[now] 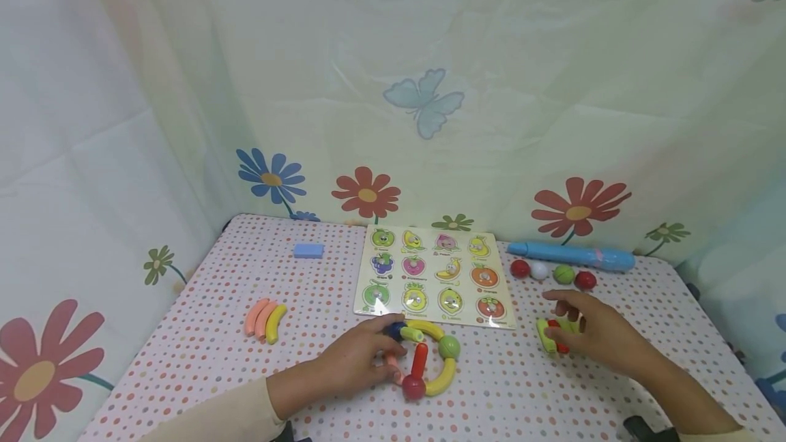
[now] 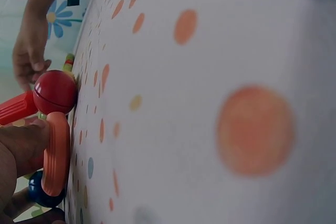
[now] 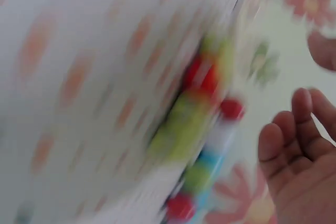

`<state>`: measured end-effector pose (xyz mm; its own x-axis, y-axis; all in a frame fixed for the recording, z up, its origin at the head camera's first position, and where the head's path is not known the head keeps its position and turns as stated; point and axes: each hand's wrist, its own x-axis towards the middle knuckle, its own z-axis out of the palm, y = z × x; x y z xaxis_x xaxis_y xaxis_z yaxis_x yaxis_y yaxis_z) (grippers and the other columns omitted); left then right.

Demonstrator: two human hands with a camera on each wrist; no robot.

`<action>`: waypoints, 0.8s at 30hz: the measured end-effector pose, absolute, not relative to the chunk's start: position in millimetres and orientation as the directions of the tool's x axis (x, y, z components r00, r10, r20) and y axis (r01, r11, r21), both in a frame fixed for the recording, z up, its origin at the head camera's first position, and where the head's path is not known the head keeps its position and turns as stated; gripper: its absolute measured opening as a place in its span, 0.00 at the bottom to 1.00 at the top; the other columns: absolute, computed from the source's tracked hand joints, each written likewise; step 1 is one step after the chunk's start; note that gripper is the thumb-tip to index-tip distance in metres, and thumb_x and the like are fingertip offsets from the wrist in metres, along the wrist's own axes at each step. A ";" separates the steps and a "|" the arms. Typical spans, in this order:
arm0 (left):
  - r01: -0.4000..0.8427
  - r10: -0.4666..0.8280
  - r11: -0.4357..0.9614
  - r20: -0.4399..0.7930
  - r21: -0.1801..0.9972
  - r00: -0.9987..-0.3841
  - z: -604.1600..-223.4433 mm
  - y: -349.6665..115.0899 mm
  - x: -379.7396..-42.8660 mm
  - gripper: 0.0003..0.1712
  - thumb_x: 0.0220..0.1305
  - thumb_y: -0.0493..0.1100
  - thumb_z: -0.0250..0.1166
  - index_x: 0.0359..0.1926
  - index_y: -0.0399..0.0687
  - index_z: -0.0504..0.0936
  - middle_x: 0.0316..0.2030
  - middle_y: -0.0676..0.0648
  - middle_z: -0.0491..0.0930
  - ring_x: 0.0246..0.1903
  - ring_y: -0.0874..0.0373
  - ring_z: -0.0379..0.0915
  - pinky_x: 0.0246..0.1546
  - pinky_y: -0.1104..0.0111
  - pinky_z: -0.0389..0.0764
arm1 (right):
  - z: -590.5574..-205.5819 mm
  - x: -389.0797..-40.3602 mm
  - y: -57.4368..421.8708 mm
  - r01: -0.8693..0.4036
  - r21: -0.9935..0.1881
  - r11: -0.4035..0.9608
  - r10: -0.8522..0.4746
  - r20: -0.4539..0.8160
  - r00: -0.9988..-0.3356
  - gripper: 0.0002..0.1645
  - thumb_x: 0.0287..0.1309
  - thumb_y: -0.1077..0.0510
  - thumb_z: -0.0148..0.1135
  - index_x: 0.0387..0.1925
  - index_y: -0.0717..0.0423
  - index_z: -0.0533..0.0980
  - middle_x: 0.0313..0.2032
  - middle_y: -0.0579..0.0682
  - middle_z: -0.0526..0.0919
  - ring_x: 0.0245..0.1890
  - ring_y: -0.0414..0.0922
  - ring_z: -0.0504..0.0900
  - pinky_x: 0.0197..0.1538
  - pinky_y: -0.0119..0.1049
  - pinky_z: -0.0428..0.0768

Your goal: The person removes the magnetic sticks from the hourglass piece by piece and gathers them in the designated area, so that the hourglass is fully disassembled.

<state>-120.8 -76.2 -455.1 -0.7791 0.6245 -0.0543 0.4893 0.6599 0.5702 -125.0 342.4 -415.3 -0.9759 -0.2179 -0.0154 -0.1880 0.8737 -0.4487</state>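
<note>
By the left hand (image 1: 362,355), the toy ring (image 1: 426,328) is pinched at its salmon curve (image 2: 58,153), and its joints could be loosened by an uneven squeeze; by the right hand (image 1: 594,330), relaxed and holding nothing, the green pieces (image 1: 544,337) could be knocked. On the table (image 1: 215,360) before the fruit board (image 1: 432,275), the ring's yellow curves (image 1: 442,376) are linked by a green ball (image 1: 449,346).
</note>
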 end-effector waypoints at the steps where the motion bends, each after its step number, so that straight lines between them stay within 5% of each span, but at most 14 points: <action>1: 0.487 0.624 0.659 -0.055 0.573 -0.780 -455.2 -76.3 -120.6 0.18 0.62 0.57 0.73 0.53 0.67 0.87 0.75 0.59 0.60 0.74 0.54 0.57 0.69 0.57 0.66 | -412.5 -122.3 330.5 -0.208 -0.461 0.863 -0.226 0.015 -0.974 0.37 0.53 0.55 0.79 0.63 0.60 0.75 0.39 0.47 0.78 0.36 0.46 0.74 0.34 0.33 0.77; 6: 0.493 0.627 0.657 -0.050 0.570 -0.778 -455.7 -76.7 -120.4 0.18 0.62 0.57 0.73 0.53 0.67 0.87 0.76 0.59 0.60 0.73 0.54 0.58 0.69 0.56 0.66 | -409.0 -105.0 272.4 -0.316 -0.527 0.789 -0.322 0.082 -0.943 0.36 0.55 0.58 0.77 0.65 0.52 0.73 0.43 0.43 0.82 0.40 0.43 0.78 0.40 0.33 0.81; 15: 0.525 0.644 0.649 -0.029 0.551 -0.765 -458.2 -76.5 -122.4 0.16 0.62 0.57 0.72 0.51 0.67 0.87 0.76 0.58 0.59 0.73 0.54 0.58 0.69 0.56 0.67 | -420.0 -82.1 205.8 -0.434 -0.567 0.700 -0.528 -0.002 -0.849 0.31 0.62 0.52 0.73 0.64 0.41 0.71 0.50 0.35 0.81 0.46 0.37 0.79 0.45 0.33 0.83; 20: 0.540 0.650 0.648 -0.020 0.538 -0.760 -458.1 -76.9 -122.2 0.16 0.63 0.57 0.72 0.51 0.67 0.88 0.76 0.57 0.60 0.73 0.54 0.60 0.68 0.57 0.68 | -425.1 -78.5 191.5 -0.423 -0.562 0.711 -0.538 -0.046 -0.842 0.31 0.64 0.48 0.70 0.66 0.34 0.70 0.52 0.35 0.81 0.51 0.38 0.81 0.48 0.35 0.83; 24: 0.542 0.651 0.647 -0.019 0.537 -0.759 -457.4 -77.1 -121.8 0.16 0.62 0.57 0.72 0.51 0.67 0.88 0.75 0.57 0.60 0.72 0.53 0.60 0.68 0.57 0.69 | -427.6 -77.6 182.2 -0.415 -0.539 0.733 -0.520 -0.050 -0.853 0.34 0.63 0.46 0.70 0.68 0.38 0.70 0.53 0.36 0.82 0.52 0.40 0.82 0.49 0.38 0.84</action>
<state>-121.8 -77.1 -457.4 -0.7587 0.6512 -0.0189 0.5417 0.6466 0.5371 -77.6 182.2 -427.6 -0.8527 -0.5200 -0.0504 -0.4150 0.7328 -0.5392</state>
